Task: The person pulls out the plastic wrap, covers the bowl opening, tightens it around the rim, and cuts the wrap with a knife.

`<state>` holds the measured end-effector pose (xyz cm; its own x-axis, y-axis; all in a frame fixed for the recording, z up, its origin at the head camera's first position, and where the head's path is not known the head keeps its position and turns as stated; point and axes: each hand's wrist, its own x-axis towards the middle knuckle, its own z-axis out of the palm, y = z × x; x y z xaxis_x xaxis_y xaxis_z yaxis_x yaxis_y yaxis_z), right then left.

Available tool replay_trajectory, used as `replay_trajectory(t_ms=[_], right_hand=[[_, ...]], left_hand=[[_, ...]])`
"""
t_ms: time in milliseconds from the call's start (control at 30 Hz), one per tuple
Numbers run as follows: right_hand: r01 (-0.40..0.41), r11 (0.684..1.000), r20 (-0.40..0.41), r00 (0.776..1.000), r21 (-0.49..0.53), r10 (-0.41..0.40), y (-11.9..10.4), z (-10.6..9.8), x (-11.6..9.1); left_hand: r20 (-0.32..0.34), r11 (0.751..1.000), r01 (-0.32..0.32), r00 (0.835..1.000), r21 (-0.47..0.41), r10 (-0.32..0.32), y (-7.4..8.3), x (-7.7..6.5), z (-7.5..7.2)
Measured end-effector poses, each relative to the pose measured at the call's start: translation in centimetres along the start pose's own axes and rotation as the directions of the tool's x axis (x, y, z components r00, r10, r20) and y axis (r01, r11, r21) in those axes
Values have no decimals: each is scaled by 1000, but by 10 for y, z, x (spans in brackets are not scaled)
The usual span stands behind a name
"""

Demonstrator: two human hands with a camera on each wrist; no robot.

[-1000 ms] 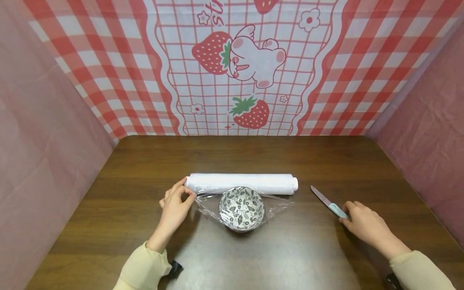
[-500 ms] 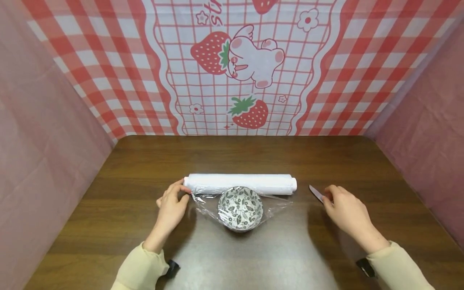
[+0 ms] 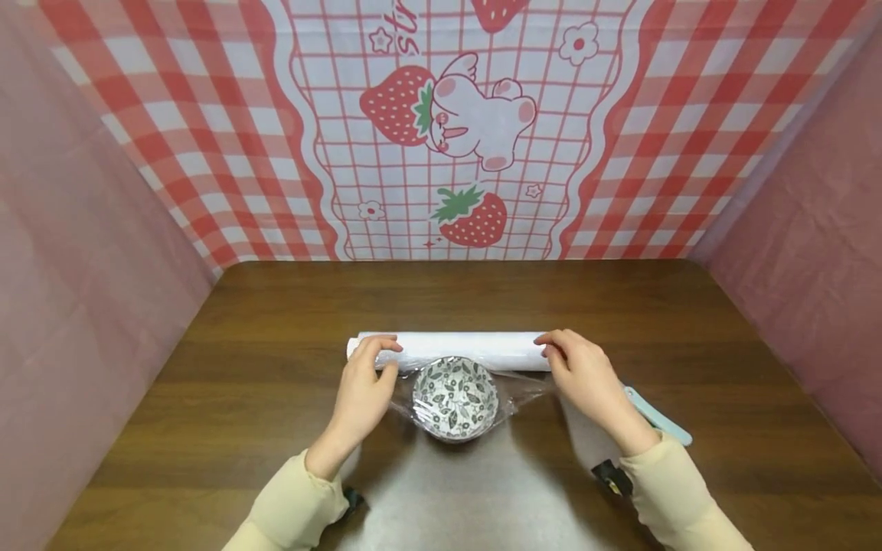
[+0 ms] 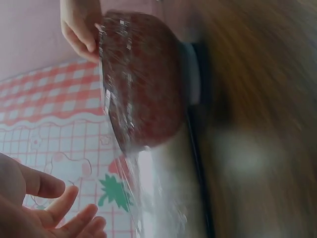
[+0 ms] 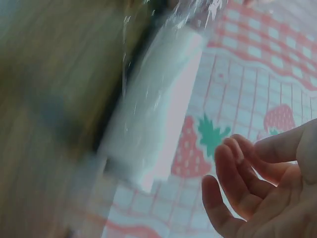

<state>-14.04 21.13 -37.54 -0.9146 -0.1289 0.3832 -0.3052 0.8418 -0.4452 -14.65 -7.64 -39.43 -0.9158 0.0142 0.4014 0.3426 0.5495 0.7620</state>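
Observation:
A patterned bowl stands mid-table with clear cling film stretched over it; the left wrist view shows its reddish-brown outer wall. Behind it lies a white roll of cling film, whose free sheet runs over the bowl. My left hand hovers by the roll's left end, fingers loosely bent and holding nothing. Over at the roll's right end is my right hand; its relaxed fingers are apart from the roll in the right wrist view. A knife with a light blue handle lies beyond my right wrist, its blade hidden.
The brown wooden table ends at a red-and-white checked cloth with strawberries. Pink curtains hang at both sides. Both wrist views are partly blurred.
My right hand has left the knife on the table and moved left to the roll's right end. My left hand has let go of the film's edge and shifted right.

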Motion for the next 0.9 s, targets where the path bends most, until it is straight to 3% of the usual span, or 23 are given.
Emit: replay_trajectory(t_ms=[233, 433, 600, 900], right_hand=[[-12, 977, 95, 995, 214, -9, -23, 26, -5], [-49, 949, 144, 990, 313, 4, -45, 44, -9], [-45, 933, 179, 984, 357, -21, -51, 57, -8], [-24, 934, 150, 988, 357, -32, -52, 72, -4]], left_hand=[[105, 997, 1, 994, -80, 8, 10, -2, 20], [192, 995, 24, 981, -92, -6, 11, -3, 36], [197, 994, 32, 980, -101, -11, 7, -3, 45], [190, 990, 84, 980, -115, -62, 7, -3, 53]])
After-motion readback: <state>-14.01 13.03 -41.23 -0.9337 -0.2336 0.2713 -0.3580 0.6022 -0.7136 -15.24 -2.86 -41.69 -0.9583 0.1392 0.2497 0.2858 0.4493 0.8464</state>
